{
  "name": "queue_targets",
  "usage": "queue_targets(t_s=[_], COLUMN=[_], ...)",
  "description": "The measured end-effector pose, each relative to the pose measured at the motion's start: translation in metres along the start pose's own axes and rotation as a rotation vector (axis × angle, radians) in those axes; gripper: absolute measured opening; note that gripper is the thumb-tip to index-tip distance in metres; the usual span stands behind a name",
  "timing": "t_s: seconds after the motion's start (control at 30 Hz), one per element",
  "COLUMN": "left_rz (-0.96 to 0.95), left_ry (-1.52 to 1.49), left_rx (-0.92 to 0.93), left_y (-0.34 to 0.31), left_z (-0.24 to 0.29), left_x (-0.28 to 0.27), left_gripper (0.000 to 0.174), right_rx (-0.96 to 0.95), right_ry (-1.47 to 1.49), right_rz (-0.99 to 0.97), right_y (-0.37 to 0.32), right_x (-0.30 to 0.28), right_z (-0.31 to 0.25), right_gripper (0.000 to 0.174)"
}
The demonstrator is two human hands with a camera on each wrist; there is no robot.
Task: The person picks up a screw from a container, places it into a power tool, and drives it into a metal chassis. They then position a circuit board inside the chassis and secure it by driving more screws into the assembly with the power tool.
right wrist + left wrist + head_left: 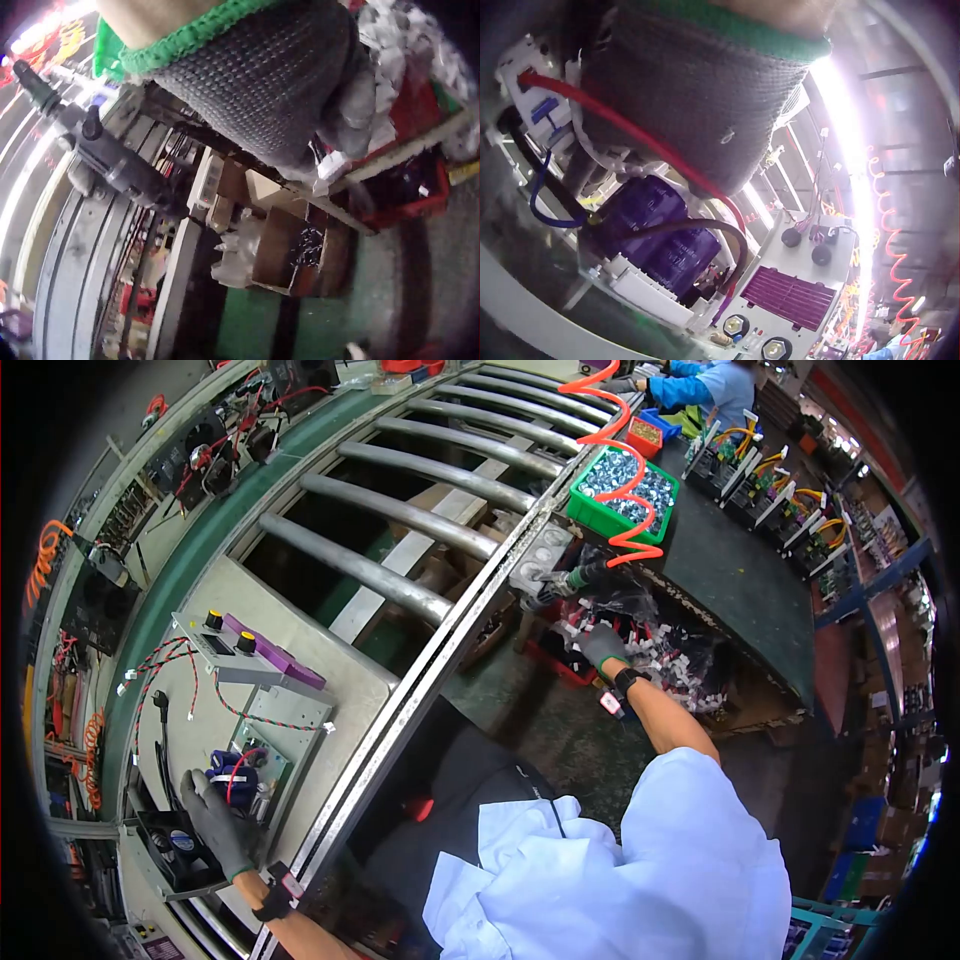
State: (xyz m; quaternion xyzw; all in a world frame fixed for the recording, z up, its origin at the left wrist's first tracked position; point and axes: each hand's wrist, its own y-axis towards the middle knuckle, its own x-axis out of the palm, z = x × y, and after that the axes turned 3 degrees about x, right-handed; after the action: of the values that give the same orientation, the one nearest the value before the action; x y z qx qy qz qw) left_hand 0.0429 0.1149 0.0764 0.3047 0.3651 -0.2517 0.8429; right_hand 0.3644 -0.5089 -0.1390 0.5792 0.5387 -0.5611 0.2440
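Note:
My left hand (218,826), in a grey glove, lies with fingers extended over an open electronic unit, beside its dark blue capacitors (656,232). A red wire (641,139) loops across in front of the glove in the left wrist view. The unit's panel (235,650) carries black-and-yellow knobs and a purple grille (789,298). Under the dark bench, my right hand (603,647), also gloved, reaches into a heap of wires with white connectors (680,665). A white connector (330,165) shows at its curled fingertips in the right wrist view.
A roller conveyor (400,595) runs beyond the metal rail. A green bin of small metal parts (630,485) stands on the bench (740,575), with an orange coiled hose (640,510) hanging over it. A power screwdriver (112,154) sits at the rail. Another person (715,390) works at the far end.

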Motion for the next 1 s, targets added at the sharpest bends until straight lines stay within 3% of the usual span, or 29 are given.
queue_targets(t_s=[0.07, 0.1, 0.33, 0.47, 0.67, 0.87, 1.0], left_rz=[0.158, 0.191, 0.299, 0.303, 0.216, 0.165, 0.165], left_ry=[0.086, 0.072, 0.029, -0.118, -0.144, -0.19, -0.166], left_rx=[0.09, 0.113, 0.295, 0.262, 0.196, 0.207, 0.189], left_y=[-0.006, -0.017, -0.071, -0.095, -0.121, -0.127, -0.13], left_z=[-0.005, 0.02, 0.055, 0.052, 0.055, 0.051, 0.048], left_x=[-0.002, -0.008, 0.0, 0.018, 0.027, 0.037, 0.041], left_gripper=[0.052, 0.05, 0.035, 0.031, 0.029, 0.028, 0.028], right_rx=[0.021, -0.059, -0.489, -0.436, -0.079, -0.139, -0.183], right_ry=[0.058, 0.039, -0.377, -0.224, -0.053, 0.343, 0.595], right_rz=[0.142, 0.169, 0.214, 0.164, 0.107, 0.318, 0.262], right_y=[0.001, 0.002, -0.008, -0.005, -0.014, 0.002, 0.037], right_x=[0.001, -0.002, 0.014, 0.014, -0.015, 0.015, 0.031], right_z=[0.004, 0.01, 0.005, 0.01, 0.002, 0.03, 0.039], right_gripper=[0.047, 0.058, 0.05, 0.041, 0.041, 0.039, 0.04])
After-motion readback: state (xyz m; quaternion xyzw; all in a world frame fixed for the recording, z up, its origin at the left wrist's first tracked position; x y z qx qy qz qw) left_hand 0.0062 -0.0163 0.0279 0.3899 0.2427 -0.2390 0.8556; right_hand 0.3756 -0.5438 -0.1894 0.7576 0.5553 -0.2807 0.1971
